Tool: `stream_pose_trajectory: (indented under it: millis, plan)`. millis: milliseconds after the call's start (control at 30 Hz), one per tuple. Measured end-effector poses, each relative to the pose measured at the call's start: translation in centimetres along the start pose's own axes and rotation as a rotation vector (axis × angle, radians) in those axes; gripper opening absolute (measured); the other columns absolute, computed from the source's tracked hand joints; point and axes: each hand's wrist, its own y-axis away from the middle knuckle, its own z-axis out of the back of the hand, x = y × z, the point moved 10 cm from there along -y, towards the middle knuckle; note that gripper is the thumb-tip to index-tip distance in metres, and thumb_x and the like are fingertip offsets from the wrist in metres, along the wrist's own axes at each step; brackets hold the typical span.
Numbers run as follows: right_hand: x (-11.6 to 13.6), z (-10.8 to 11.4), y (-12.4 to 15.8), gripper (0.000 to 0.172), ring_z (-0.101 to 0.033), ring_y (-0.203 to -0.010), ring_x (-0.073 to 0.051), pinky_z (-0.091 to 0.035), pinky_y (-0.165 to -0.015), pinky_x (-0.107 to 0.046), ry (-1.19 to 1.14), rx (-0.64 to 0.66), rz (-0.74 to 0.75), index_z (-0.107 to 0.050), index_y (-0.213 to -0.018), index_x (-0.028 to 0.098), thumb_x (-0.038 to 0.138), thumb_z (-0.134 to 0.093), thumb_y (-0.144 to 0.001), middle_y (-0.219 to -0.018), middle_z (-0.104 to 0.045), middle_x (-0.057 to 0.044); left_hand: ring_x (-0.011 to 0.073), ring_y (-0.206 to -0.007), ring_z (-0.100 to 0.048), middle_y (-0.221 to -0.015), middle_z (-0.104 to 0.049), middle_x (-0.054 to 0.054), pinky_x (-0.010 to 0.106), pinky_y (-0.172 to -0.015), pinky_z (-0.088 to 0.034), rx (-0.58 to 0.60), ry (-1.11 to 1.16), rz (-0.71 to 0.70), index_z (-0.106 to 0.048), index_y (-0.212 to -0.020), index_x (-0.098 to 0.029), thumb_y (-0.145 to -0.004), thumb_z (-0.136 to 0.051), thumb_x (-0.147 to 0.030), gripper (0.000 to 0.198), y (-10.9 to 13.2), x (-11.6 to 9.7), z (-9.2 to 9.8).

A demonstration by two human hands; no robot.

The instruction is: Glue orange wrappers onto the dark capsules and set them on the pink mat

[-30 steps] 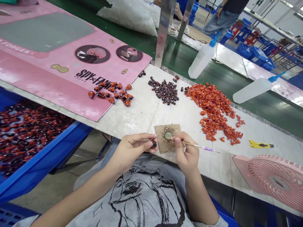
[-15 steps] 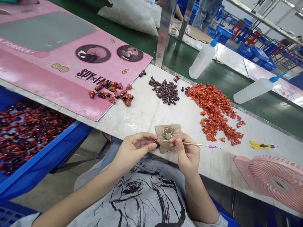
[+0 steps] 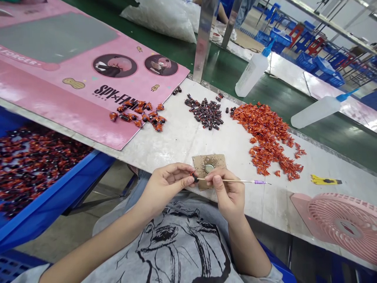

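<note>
My left hand [image 3: 167, 184] pinches a small dark piece with orange at its end [image 3: 194, 179] between thumb and fingertips. My right hand [image 3: 228, 192] grips a thin wooden stick with a purple band [image 3: 232, 181], and its tip reaches that small piece. Just beyond my hands lies a square of brown cardboard [image 3: 215, 161] with a round metal disc [image 3: 209, 168] on it. Loose dark pieces [image 3: 204, 114], orange pieces [image 3: 265, 137] and a mixed orange-and-dark group [image 3: 137, 116] lie farther along the white table [image 3: 182, 137].
A blue bin [image 3: 38, 177] of dark-and-orange pieces sits at left. A pink printed mat [image 3: 59, 78] covers the table's far left. Nearby are a yellow utility knife [image 3: 325, 181], a pink fan [image 3: 344, 224] and plastic squeeze bottles [image 3: 251, 74]. Blue crates stand beyond.
My right hand has shifted left, bringing the stick's tip from over the metal disc to the small piece in my left hand. My hands are closer together.
</note>
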Motion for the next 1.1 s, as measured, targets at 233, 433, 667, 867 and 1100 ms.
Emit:
stream_pose_trajectory:
  millis: [233,433,667,867,1100]
  plan:
    - [0.22,-0.19,0.07,0.033,-0.06,-0.062,-0.014,-0.049,-0.059,-0.026,0.001,0.011,0.011,-0.067,-0.078,0.02,0.039,-0.051,-0.099,-0.067,-0.063,-0.001,0.0151,-0.066,-0.072,-0.073,-0.078,0.003,0.022,-0.067,-0.061,-0.007,0.044,0.02,-0.076,-0.075,-0.017,-0.055,-0.093,-0.027,0.028,0.04,0.18,0.02]
    - [0.31,-0.15,0.02,0.035,-0.059,-0.062,-0.014,-0.049,-0.059,-0.027,-0.004,-0.008,0.014,-0.066,-0.077,0.02,0.042,-0.051,-0.099,-0.067,-0.063,-0.002,0.0159,-0.068,-0.073,-0.073,-0.078,0.003,0.023,-0.069,-0.061,-0.011,0.022,0.03,-0.077,-0.074,-0.017,-0.053,-0.092,-0.024,0.027,0.18,0.16,0.01]
    - [0.17,-0.39,0.14,0.034,-0.06,-0.064,-0.015,-0.049,-0.061,-0.028,0.007,0.013,0.017,-0.067,-0.08,0.02,0.042,-0.05,-0.1,-0.069,-0.063,-0.002,0.0171,-0.07,-0.075,-0.074,-0.079,0.004,0.023,-0.07,-0.062,0.014,0.007,0.016,-0.077,-0.075,-0.017,-0.056,-0.09,-0.023,0.023,0.22,0.33,-0.27]
    - [0.04,-0.55,0.14,0.031,-0.059,-0.064,-0.014,-0.048,-0.061,-0.027,-0.026,0.028,0.021,-0.066,-0.08,0.02,0.038,-0.051,-0.1,-0.07,-0.062,-0.001,0.0152,-0.07,-0.075,-0.074,-0.08,0.002,0.019,-0.069,-0.062,0.032,0.04,-0.004,-0.078,-0.073,-0.019,-0.056,-0.089,-0.018,0.02,0.28,0.14,-0.54]
    - [0.19,-0.33,0.16,0.03,-0.059,-0.065,-0.014,-0.048,-0.061,-0.027,-0.028,0.02,0.028,-0.067,-0.081,0.02,0.036,-0.051,-0.1,-0.069,-0.061,-0.001,0.0168,-0.071,-0.075,-0.074,-0.08,0.003,0.022,-0.071,-0.063,0.028,0.013,-0.006,-0.078,-0.074,-0.018,-0.057,-0.089,-0.019,0.02,0.33,0.1,-0.31]
